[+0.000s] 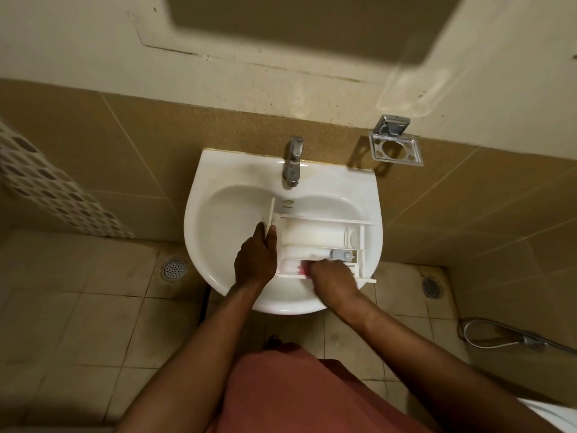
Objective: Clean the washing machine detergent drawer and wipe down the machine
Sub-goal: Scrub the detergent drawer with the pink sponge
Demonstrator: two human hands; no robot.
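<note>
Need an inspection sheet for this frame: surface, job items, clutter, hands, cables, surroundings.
Surface: white sink mounted on a tiled wall; no water seen running from the tap.
Job's things: detergent drawer lies across the basin, front panel to the left; pink item in its near compartment, too blurred to identify.
Clutter: nothing seen.
Grippers: left hand grips the drawer's front panel; right hand is curled over the pink item in the near compartment.
Cables: metal hose lies on the floor at right.
Surroundings: chrome wall holder, holding nothing; floor drain at left, second drain at right.
</note>
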